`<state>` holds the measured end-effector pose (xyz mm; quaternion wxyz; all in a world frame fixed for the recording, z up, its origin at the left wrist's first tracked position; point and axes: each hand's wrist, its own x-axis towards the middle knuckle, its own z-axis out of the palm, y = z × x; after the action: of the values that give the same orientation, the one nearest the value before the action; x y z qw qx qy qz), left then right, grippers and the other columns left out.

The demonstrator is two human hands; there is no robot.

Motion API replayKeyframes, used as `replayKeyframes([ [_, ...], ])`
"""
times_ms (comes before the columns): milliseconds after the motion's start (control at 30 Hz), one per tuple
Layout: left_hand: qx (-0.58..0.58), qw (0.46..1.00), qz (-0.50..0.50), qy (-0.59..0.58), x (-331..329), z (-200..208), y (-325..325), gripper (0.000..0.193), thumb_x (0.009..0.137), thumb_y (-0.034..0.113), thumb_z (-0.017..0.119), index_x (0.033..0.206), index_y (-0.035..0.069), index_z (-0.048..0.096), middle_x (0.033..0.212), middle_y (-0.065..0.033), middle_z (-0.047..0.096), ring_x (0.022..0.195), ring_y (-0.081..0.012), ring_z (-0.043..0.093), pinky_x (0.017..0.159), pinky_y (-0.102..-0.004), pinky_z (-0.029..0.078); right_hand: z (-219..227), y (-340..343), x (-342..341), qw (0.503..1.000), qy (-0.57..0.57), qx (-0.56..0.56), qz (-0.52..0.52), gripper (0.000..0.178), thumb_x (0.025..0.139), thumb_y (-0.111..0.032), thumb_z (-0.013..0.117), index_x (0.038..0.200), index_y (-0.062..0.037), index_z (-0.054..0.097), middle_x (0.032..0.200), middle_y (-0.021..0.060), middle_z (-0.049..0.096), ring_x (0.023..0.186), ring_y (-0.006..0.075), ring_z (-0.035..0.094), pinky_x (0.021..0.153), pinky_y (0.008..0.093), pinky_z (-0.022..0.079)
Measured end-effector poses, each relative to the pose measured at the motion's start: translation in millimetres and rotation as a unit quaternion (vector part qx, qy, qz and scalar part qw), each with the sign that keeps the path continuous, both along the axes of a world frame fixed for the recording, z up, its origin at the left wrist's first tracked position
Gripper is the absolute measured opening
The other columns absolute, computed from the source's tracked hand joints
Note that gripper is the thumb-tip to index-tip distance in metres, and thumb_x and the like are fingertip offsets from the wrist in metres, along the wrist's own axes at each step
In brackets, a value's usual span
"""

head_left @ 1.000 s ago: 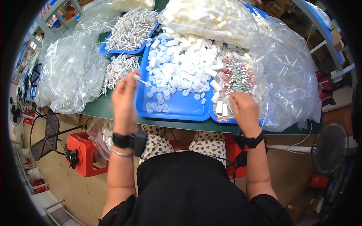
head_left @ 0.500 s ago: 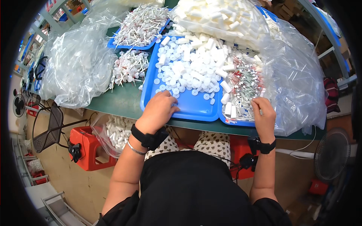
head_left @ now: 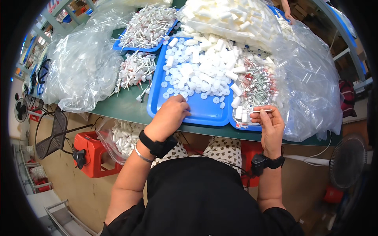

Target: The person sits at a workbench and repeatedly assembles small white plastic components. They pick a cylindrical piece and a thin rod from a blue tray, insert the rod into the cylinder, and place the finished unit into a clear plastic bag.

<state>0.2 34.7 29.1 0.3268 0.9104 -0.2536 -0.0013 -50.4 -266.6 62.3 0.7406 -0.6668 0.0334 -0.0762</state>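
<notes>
My left hand [head_left: 170, 115] is over the near left part of a blue tray [head_left: 204, 118], beside loose translucent white discs [head_left: 181, 84]. Its fingers are curled together, and whatever they may hold is hidden. White foam-like cylinders [head_left: 214, 59] are heaped behind the discs. Palm turned up, my right hand [head_left: 271, 125] pinches a thin white stick [head_left: 262, 111] between thumb and fingers, lying roughly level. Just beyond it, a second blue tray [head_left: 248, 128] holds many similar thin sticks with red and metallic parts [head_left: 258, 84], plus several white cylinders along its left side.
Pieces joined from sticks and discs fill another blue tray [head_left: 147, 29] and form a pile [head_left: 136, 70] on the green table [head_left: 114, 106]. Clear plastic bags [head_left: 78, 67] flank the work area. A large bag of cylinders [head_left: 232, 19] lies behind. Another person's hand [head_left: 288, 16] shows at far right.
My right hand has turned palm up and drawn slightly nearer, with a stick now visible in it. One joined piece now lies beside the left pile. Another person's hand has appeared at the far right.
</notes>
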Motion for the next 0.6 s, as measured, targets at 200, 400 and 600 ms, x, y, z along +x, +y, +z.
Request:
replayKeyframes([
  [200, -0.035, 0.999, 0.030, 0.016, 8.9, 0.7, -3.5, 0.011, 0.084, 0.010, 0.066, 0.085, -0.001, 0.064, 0.086, -0.0126, 0.062, 0.081, -0.0296, 0.061, 0.072, -0.0376, 0.049, 3.4, 16.0, -5.6, 0.998, 0.007, 0.040, 0.043, 0.011, 0.096, -0.007, 0.054, 0.103, 0.0022, 0.057, 0.099, 0.0149, 0.066, 0.085, 0.0188, 0.067, 0.074, 0.0298, 0.056],
  [400, -0.484, 0.764, 0.070, 0.420, -12.6, -5.2, -43.4, 0.020, 0.096, 0.021, 0.060, 0.096, 0.001, 0.061, 0.094, -0.0079, 0.067, 0.085, -0.0158, 0.065, 0.071, -0.0249, 0.053, 6.8, 34.3, -12.8, 0.990, 0.007, 0.109, 0.092, 0.013, 0.097, -0.007, 0.053, 0.106, 0.0025, 0.054, 0.104, 0.0178, 0.065, 0.087, 0.0212, 0.068, 0.075, 0.0313, 0.057],
  [600, -0.642, 0.504, 0.027, 0.577, -36.2, -7.0, -67.8, 0.021, 0.097, 0.025, 0.058, 0.100, 0.005, 0.062, 0.095, -0.0048, 0.066, 0.083, -0.0103, 0.063, 0.071, -0.0219, 0.051, -1.1, 44.1, -12.7, 0.993, 0.003, 0.087, 0.086, 0.014, 0.097, -0.007, 0.053, 0.107, 0.0028, 0.054, 0.104, 0.0172, 0.065, 0.089, 0.0210, 0.068, 0.077, 0.0311, 0.057],
])
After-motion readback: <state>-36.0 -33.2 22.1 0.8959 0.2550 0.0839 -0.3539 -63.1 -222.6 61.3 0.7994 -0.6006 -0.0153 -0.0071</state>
